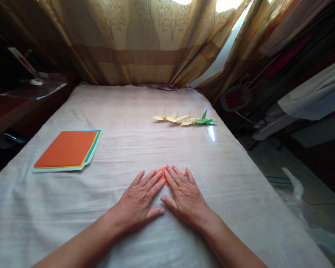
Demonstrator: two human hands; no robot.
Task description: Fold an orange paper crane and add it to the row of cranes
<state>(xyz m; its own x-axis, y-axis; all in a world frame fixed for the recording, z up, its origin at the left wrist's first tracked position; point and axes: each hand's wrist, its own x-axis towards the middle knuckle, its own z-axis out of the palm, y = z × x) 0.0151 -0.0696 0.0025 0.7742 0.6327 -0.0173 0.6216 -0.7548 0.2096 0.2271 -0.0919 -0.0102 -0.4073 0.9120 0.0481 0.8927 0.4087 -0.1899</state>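
A small piece of folded orange paper point(163, 173) lies flat on the white sheet near the middle of the view. My left hand point(141, 197) rests palm down with its fingers stretched out, the fingertips on the paper's left part. From the other side my right hand point(184, 195) lies flat too, its fingers covering much of the paper's right part. A thin orange tip shows between the right hand's fingertips. Most of the paper's shape is hidden under the fingers.
A stack of coloured paper sheets point(67, 149), orange on top, lies at the left. Farther back on the right stand several pale yellow paper cranes point(178, 119) and a green paper crane point(206, 120) in a row. A patterned curtain point(139, 37) hangs behind the sheet-covered surface point(123, 100).
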